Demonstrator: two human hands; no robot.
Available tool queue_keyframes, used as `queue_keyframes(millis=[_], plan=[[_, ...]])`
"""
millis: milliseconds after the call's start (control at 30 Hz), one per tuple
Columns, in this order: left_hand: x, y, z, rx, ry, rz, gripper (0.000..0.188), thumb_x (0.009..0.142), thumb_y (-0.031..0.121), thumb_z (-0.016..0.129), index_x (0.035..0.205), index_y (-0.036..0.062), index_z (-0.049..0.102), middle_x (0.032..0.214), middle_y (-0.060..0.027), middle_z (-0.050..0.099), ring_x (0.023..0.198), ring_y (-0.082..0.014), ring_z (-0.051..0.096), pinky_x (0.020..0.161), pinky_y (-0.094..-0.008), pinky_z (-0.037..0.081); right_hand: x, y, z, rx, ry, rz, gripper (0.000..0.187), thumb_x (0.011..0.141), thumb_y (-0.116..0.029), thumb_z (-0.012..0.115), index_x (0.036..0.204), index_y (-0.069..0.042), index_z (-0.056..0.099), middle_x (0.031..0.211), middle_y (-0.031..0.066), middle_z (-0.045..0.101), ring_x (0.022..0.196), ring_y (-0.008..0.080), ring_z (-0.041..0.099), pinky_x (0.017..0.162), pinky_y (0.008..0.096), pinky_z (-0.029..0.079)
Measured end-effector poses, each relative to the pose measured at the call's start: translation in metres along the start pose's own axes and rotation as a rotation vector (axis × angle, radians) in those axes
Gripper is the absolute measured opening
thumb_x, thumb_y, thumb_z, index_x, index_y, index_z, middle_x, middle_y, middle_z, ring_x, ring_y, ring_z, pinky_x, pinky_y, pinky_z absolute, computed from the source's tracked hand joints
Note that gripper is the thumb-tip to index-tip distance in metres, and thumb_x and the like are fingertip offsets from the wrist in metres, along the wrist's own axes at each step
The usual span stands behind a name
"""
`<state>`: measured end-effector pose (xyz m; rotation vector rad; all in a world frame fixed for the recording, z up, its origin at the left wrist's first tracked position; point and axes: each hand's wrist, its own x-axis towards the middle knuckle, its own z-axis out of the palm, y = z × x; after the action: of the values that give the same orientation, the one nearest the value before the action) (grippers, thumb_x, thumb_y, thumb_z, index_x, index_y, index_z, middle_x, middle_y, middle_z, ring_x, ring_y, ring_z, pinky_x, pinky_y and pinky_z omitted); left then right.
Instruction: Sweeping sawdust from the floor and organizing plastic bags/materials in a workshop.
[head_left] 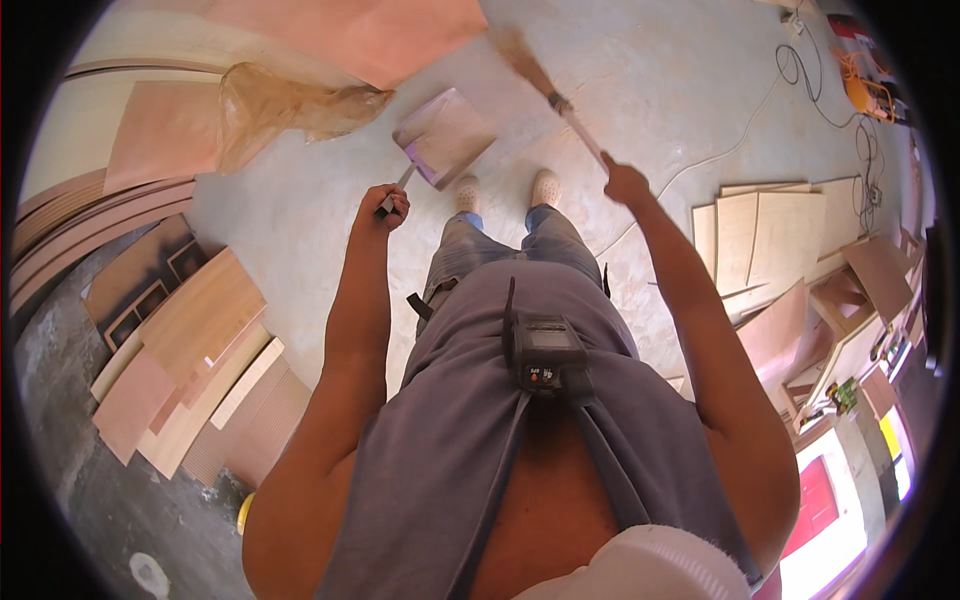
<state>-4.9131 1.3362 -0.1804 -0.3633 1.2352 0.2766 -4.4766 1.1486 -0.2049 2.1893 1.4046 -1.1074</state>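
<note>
In my left hand (386,206) is the handle of a dustpan (445,138), its wide pan held over the floor just ahead of my shoes. My right hand (627,184) grips the pale stick of a hand broom (530,72). The broom's brown bristles point away from me to the far left, beyond the dustpan and apart from it, and they are blurred. Some brownish dust shows in and along the edge of the pan. The fingers of both hands are wrapped round the handles.
Crumpled clear plastic (290,105) lies by large panels (165,130) at the far left. Wooden boards (200,350) are stacked at my left, and more plywood sheets (765,230) rest at my right. A thin cable (735,145) runs across the grey floor (640,90).
</note>
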Motion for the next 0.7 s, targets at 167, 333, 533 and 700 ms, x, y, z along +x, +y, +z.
queue_keyframes(millis=[167, 333, 533, 700], plan=[[-0.001, 0.049, -0.036, 0.061, -0.012, -0.066, 0.019, 0.083, 0.013, 0.042, 0.066, 0.0071, 0.04, 0.053, 0.0015, 0.04, 0.043, -0.0078, 0.043, 0.036, -0.0188, 0.039, -0.122, -0.027, 0.042, 0.013, -0.143, 0.097, 0.073, 0.068, -0.009, 0.052, 0.135, -0.021, 0.026, 0.09, 0.0178, 0.062, 0.084, 0.0316, 0.061, 0.073, 0.0425, 0.048], [0.009, 0.076, -0.018, 0.219, 0.003, -0.136, 0.018, 0.082, 0.012, 0.043, 0.065, 0.0066, 0.04, 0.053, 0.0012, 0.041, 0.043, -0.0078, 0.043, 0.036, -0.0179, 0.04, -0.218, -0.048, 0.064, 0.369, -0.042, 0.231, 0.073, 0.066, -0.008, 0.052, 0.134, -0.022, 0.03, 0.093, 0.021, 0.06, 0.087, 0.0365, 0.058, 0.077, 0.0426, 0.046], [0.03, 0.1, -0.003, 0.282, 0.021, -0.123, 0.012, 0.076, 0.006, 0.048, 0.067, 0.0033, 0.041, 0.057, -0.0039, 0.044, 0.044, -0.0111, 0.045, 0.038, -0.0178, 0.041, -0.22, -0.06, 0.067, 0.678, 0.205, 0.436, 0.07, 0.064, -0.008, 0.054, 0.131, -0.014, 0.035, 0.109, 0.0258, 0.053, 0.099, 0.0388, 0.054, 0.083, 0.0395, 0.044], [0.058, 0.096, 0.034, 0.202, 0.08, -0.073, 0.014, 0.069, 0.003, 0.056, 0.07, -0.0008, 0.042, 0.065, -0.0085, 0.046, 0.053, -0.0154, 0.048, 0.04, -0.0184, 0.044, -0.129, -0.024, 0.066, 0.738, 0.364, 0.409, 0.069, 0.063, -0.013, 0.056, 0.129, -0.004, 0.037, 0.11, 0.0252, 0.054, 0.101, 0.0358, 0.054, 0.084, 0.0376, 0.044]])
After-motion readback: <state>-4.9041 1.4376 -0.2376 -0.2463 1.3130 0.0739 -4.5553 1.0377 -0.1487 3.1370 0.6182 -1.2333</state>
